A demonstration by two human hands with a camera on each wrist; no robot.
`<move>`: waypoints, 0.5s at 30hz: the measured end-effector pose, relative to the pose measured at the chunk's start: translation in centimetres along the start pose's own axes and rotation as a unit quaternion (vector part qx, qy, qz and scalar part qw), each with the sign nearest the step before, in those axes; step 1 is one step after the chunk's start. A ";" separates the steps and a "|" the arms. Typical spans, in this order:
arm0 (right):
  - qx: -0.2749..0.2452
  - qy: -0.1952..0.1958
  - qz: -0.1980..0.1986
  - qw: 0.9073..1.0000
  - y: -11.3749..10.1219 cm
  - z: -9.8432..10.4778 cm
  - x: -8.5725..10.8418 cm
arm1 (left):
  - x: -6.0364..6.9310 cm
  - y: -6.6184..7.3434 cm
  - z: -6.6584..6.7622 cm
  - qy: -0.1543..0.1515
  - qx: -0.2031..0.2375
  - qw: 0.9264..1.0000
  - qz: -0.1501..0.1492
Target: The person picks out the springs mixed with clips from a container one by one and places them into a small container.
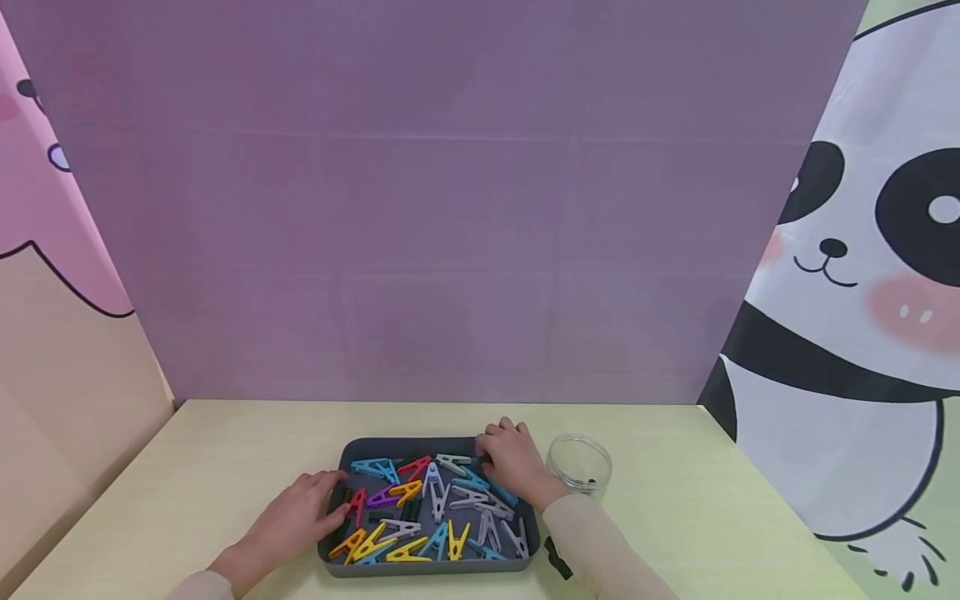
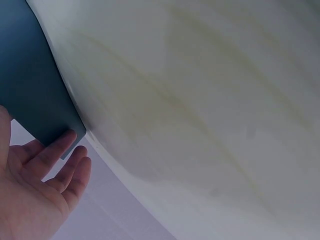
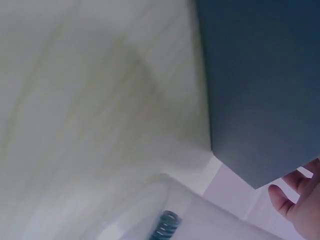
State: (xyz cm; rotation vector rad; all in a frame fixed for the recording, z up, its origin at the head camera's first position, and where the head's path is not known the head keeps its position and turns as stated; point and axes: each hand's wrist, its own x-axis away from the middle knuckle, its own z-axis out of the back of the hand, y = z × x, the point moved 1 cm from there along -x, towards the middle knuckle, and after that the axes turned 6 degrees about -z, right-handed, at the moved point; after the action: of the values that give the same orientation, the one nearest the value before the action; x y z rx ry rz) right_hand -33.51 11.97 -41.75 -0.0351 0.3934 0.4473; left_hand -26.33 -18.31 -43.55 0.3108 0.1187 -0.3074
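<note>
A dark grey tray (image 1: 431,569) full of clothespins lies on the table in the head view. My left hand (image 1: 295,510) holds its left rim, with the thumb over the edge; in the left wrist view the fingers (image 2: 50,155) touch the outer wall. At the back right corner my right hand (image 1: 517,462) grips the rim, its fingers partly hidden. Inside lie yellow clothespins (image 1: 459,540), blue clothespins (image 1: 375,468), grey clothespins (image 1: 435,493), red clothespins (image 1: 357,504) and a purple clothespin (image 1: 382,497). Dark ribbed coils (image 1: 409,510) lie among them.
A clear round jar (image 1: 579,461) stands right of the tray, beside my right wrist. A dark coil (image 3: 166,226) shows inside it in the right wrist view. A black strap-like piece (image 1: 557,558) hangs under my right forearm. A purple backdrop (image 1: 450,250) rises behind the table.
</note>
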 end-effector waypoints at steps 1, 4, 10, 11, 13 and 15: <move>-0.003 0.004 0.004 1.000 -0.1 0.1 0.0 | 0.0 0.0 0.0 0.000 0.000 1.000 0.000; -0.015 0.011 0.011 1.000 -0.3 0.4 0.0 | 0.0 -0.1 -0.1 0.000 -0.002 1.000 0.000; -0.030 0.030 0.025 0.999 -0.6 1.2 -0.2 | 0.0 0.0 -0.1 0.000 -0.004 1.000 0.001; -0.033 0.036 0.029 0.998 -0.6 1.4 -0.2 | 0.0 0.0 -0.1 0.000 -0.003 1.000 0.000; -0.042 0.047 0.037 0.997 -0.6 1.8 -0.2 | 0.0 0.0 0.0 0.001 -0.002 1.000 0.000; -0.050 0.057 0.044 0.996 -0.7 2.3 -0.3 | 0.1 0.0 0.0 0.002 -0.001 1.000 0.000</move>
State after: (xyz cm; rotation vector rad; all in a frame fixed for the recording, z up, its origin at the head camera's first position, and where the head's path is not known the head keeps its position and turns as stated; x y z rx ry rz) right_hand -32.64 11.48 -39.56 -0.1414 0.4866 0.5536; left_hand -26.26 -18.29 -43.55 0.3096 0.1229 -0.3068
